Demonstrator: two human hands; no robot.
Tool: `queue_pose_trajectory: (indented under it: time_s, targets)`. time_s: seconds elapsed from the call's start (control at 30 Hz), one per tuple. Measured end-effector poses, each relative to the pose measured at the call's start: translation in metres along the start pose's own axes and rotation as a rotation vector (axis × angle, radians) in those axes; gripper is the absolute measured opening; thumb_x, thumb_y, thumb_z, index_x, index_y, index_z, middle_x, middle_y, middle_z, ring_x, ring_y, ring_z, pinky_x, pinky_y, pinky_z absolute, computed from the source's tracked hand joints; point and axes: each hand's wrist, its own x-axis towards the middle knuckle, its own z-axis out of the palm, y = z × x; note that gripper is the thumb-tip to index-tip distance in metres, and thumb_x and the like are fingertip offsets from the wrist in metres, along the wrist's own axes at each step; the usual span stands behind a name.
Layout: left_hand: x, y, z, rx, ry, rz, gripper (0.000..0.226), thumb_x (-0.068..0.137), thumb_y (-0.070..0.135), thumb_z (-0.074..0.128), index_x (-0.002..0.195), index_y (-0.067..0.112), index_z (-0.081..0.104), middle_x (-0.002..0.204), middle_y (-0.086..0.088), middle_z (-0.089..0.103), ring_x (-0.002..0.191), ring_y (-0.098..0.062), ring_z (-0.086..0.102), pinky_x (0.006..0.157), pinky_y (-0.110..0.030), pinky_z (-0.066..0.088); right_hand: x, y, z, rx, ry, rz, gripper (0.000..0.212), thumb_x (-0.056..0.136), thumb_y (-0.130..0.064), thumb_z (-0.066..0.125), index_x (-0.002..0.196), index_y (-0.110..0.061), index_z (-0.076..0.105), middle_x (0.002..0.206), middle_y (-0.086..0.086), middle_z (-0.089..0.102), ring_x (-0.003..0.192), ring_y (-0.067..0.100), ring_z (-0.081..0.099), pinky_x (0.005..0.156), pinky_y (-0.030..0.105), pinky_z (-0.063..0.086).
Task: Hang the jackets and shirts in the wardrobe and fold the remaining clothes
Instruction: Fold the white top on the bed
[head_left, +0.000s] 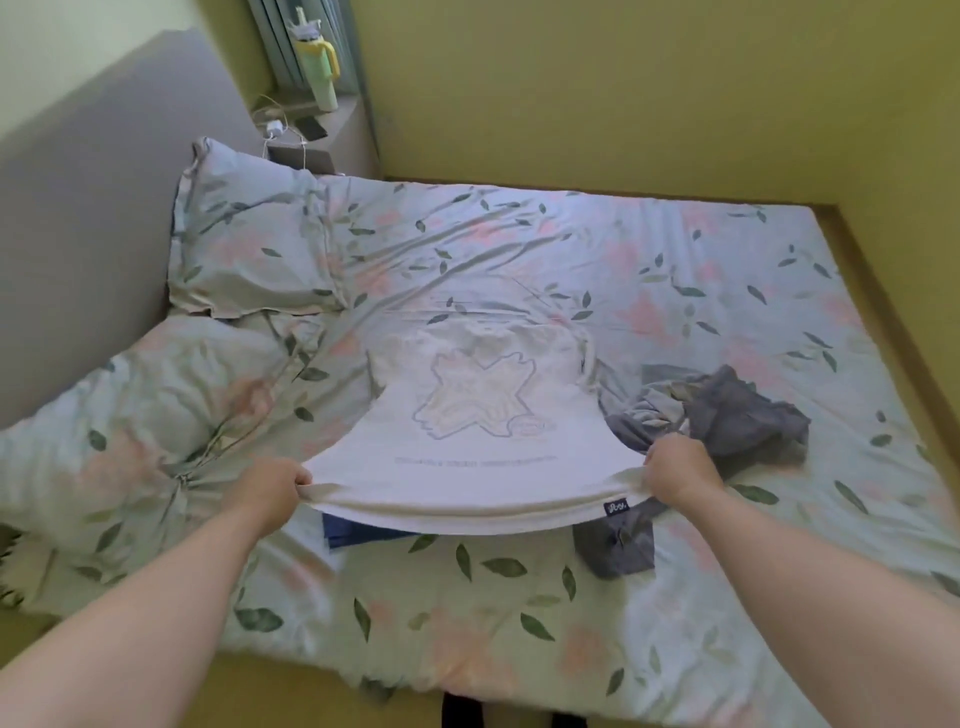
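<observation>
Across the floral bed (675, 270) the white T-shirt (478, 415) runs lengthwise from near hem to far collar, grey clothes (727, 415) just right of it. The left hand (270, 496) and right hand (678, 467) each pinch a near hem corner, equally close, so I judge the fold goes away from the person.

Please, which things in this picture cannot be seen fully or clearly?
1. Blue cloth: head view, mostly covered by the white T-shirt.
2. T-shirt's printed text line: too blurred to read.
3. Grey clothes: crumpled heap, kind unclear.
4. Dark shapes at the bottom edge: cut off by the frame.
</observation>
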Motion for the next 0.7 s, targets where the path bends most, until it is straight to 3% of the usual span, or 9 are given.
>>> queue_pose_trajectory:
  time_s: [0.03, 0.17, 0.33, 0.43, 0.47, 0.5, 0.6, 0.63, 0.7]
  targets:
    - [-0.004, -0.002, 0.006, 0.024, -0.035, -0.008, 0.049, 0.086, -0.006, 0.045, 0.103, 0.026, 0.078, 0.116, -0.003, 0.07, 0.111, -0.027, 0.064, 0.087, -0.029, 0.048, -0.004, 0.0, 0.006, -0.001, -0.027, 0.018, 0.026, 0.092, -0.006, 0.05, 0.099, -0.008, 0.075, 0.104, 0.013, 0.072, 0.101, 0.031, 0.067, 0.077, 0.03, 0.051]
    - [-0.016, -0.001, 0.012, 0.065, -0.152, 0.006, 0.046, 0.08, -0.007, 0.044, 0.087, 0.023, 0.079, 0.114, -0.001, 0.074, 0.101, -0.021, 0.067, 0.084, -0.029, 0.055, -0.02, -0.005, 0.014, 0.007, -0.084, 0.053, 0.023, 0.091, -0.005, 0.051, 0.099, -0.008, 0.072, 0.104, 0.012, 0.071, 0.095, 0.03, 0.066, 0.073, 0.028, 0.046]
    - [-0.033, 0.013, 0.006, 0.13, -0.23, -0.027, 0.034, 0.089, 0.003, 0.05, 0.1, 0.018, 0.078, 0.115, 0.0, 0.073, 0.105, -0.018, 0.067, 0.085, -0.023, 0.051, -0.03, -0.016, -0.017, 0.058, -0.015, 0.018, 0.025, 0.096, -0.006, 0.049, 0.107, -0.007, 0.072, 0.111, 0.014, 0.071, 0.106, 0.031, 0.065, 0.081, 0.029, 0.05]
    - [-0.042, 0.054, -0.009, 0.179, -0.313, 0.06, 0.025, 0.09, 0.012, 0.057, 0.109, 0.017, 0.071, 0.12, -0.001, 0.068, 0.113, -0.021, 0.064, 0.089, -0.026, 0.051, -0.038, -0.046, -0.05, 0.258, 0.021, -0.123, 0.023, 0.09, -0.004, 0.057, 0.086, -0.014, 0.077, 0.096, 0.007, 0.073, 0.094, 0.025, 0.065, 0.072, 0.028, 0.051]
    - [-0.043, 0.074, -0.016, 0.085, -0.301, 0.128, 0.024, 0.088, 0.017, 0.065, 0.111, 0.02, 0.067, 0.12, 0.003, 0.065, 0.115, -0.019, 0.063, 0.09, -0.026, 0.051, -0.044, -0.06, -0.06, 0.33, 0.034, -0.179, 0.027, 0.086, -0.001, 0.058, 0.074, -0.018, 0.076, 0.09, 0.003, 0.072, 0.089, 0.021, 0.064, 0.065, 0.025, 0.047]
    - [-0.043, 0.098, -0.024, -0.062, -0.259, 0.202, 0.037, 0.086, 0.024, 0.074, 0.121, 0.024, 0.062, 0.123, 0.009, 0.059, 0.118, -0.016, 0.06, 0.094, -0.027, 0.05, -0.05, -0.075, -0.071, 0.384, 0.052, -0.248, 0.032, 0.085, 0.002, 0.058, 0.067, -0.021, 0.072, 0.087, -0.002, 0.07, 0.087, 0.018, 0.062, 0.062, 0.02, 0.044]
    - [-0.056, 0.18, -0.057, -0.522, -0.121, 0.422, 0.086, 0.072, 0.049, 0.088, 0.145, 0.032, 0.046, 0.129, 0.015, 0.056, 0.117, -0.007, 0.057, 0.098, -0.028, 0.05, -0.073, -0.117, -0.094, 0.489, 0.119, -0.457, 0.033, 0.084, 0.007, 0.057, 0.072, -0.022, 0.068, 0.101, -0.007, 0.06, 0.097, 0.011, 0.055, 0.076, 0.014, 0.041]
    - [-0.062, 0.204, -0.069, -0.586, -0.083, 0.498, 0.092, 0.068, 0.055, 0.087, 0.146, 0.036, 0.043, 0.128, 0.017, 0.058, 0.112, -0.002, 0.059, 0.093, -0.024, 0.052, -0.081, -0.127, -0.1, 0.525, 0.159, -0.514, 0.032, 0.083, 0.007, 0.057, 0.077, -0.023, 0.066, 0.103, -0.009, 0.057, 0.099, 0.011, 0.053, 0.078, 0.015, 0.04]
    - [-0.069, 0.24, -0.091, -0.612, -0.005, 0.608, 0.077, 0.069, 0.051, 0.083, 0.137, 0.043, 0.047, 0.115, 0.022, 0.061, 0.096, 0.004, 0.063, 0.077, -0.017, 0.051, -0.092, -0.14, -0.116, 0.648, 0.21, -0.571, 0.031, 0.079, 0.004, 0.057, 0.081, -0.026, 0.057, 0.098, -0.006, 0.058, 0.09, 0.017, 0.059, 0.065, 0.016, 0.043]
